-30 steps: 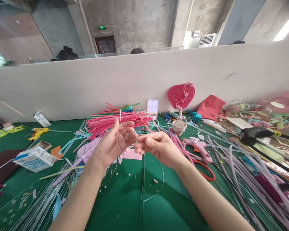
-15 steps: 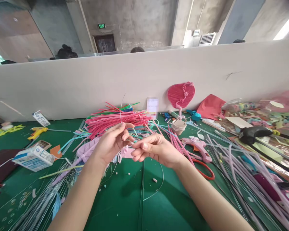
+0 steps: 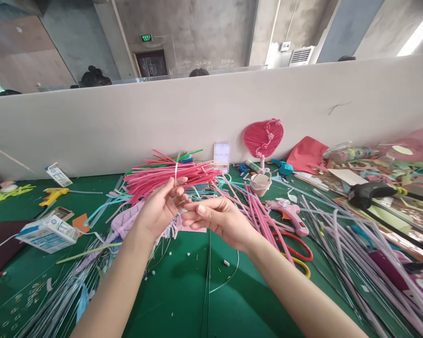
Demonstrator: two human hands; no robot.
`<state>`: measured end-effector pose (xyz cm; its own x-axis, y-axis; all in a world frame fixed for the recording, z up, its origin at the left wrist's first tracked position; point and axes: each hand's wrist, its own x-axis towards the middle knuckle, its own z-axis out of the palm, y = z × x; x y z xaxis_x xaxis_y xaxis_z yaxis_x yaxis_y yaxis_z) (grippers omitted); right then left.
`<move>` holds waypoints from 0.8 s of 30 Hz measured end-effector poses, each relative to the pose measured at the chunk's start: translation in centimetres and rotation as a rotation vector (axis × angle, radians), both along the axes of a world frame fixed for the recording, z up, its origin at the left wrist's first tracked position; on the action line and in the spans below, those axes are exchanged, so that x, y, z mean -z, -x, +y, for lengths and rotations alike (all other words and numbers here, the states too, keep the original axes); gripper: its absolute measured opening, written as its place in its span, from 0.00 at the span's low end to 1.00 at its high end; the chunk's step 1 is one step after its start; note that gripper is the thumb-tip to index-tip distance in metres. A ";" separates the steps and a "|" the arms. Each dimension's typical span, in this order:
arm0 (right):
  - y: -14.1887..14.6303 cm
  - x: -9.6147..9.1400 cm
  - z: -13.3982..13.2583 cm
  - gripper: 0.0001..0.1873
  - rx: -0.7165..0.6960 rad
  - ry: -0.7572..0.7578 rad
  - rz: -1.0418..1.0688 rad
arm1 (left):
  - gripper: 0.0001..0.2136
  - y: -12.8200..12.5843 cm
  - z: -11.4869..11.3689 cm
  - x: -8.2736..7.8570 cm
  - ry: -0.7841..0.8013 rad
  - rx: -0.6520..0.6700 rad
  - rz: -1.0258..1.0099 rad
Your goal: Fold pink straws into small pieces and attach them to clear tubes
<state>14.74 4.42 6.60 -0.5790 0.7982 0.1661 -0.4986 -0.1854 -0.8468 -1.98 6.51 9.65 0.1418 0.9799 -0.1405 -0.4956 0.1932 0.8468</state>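
Note:
My left hand [image 3: 161, 210] is raised over the green mat [image 3: 183, 300], its thumb and fingers pinched on a thin pale strip [image 3: 176, 170] that stands up from the fingertips. My right hand [image 3: 216, 219] is beside it with fingers curled and its fingertips meeting those of the left hand. What the right fingers hold is hidden. Just behind both hands lies a pile of pink straws [image 3: 162, 177].
A pink glue gun [image 3: 289, 212], red scissors [image 3: 298, 245] and many pale straws [image 3: 352, 253] lie to the right. At left are a white carton [image 3: 47, 233] and a yellow glue gun [image 3: 52, 195]. A thin wire [image 3: 207, 281] crosses the mat. A white partition [image 3: 127, 122] runs behind.
My right hand has shifted left and closed up against the left hand. The pale strip stands less high above my left fingers than half a second ago.

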 end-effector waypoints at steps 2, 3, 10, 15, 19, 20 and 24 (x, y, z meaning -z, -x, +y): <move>0.2 0.0 0.0 0.13 0.060 -0.012 0.022 | 0.14 -0.9 -0.2 0.0 0.081 0.024 -0.088; 0.2 0.0 0.0 0.13 0.055 -0.021 0.023 | 0.13 -1.3 -0.4 0.0 0.094 0.044 -0.107; 0.1 -0.1 -0.2 0.13 -0.073 -0.042 -0.026 | 0.09 -1.4 -0.5 0.2 0.004 0.040 -0.127; 0.0 -0.1 -0.2 0.11 -0.090 -0.069 -0.010 | 0.09 -0.9 -0.1 0.4 0.027 0.042 -0.149; -0.1 -0.2 -0.1 0.17 -0.069 -0.075 0.038 | 0.09 -0.9 -0.2 0.1 0.032 0.037 -0.105; -0.1 -0.2 -0.1 0.18 -0.066 -0.065 0.041 | 0.09 -0.9 -0.3 0.1 0.036 0.034 -0.094; 0.0 0.0 0.0 0.10 -0.050 -0.032 0.033 | 0.10 -1.3 -0.4 -0.1 0.047 0.061 -0.107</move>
<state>14.77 4.37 6.57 -0.6116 0.7625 0.2110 -0.5171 -0.1833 -0.8361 -0.72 6.09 9.75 0.2177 0.9616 -0.1670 -0.5684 0.2640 0.7792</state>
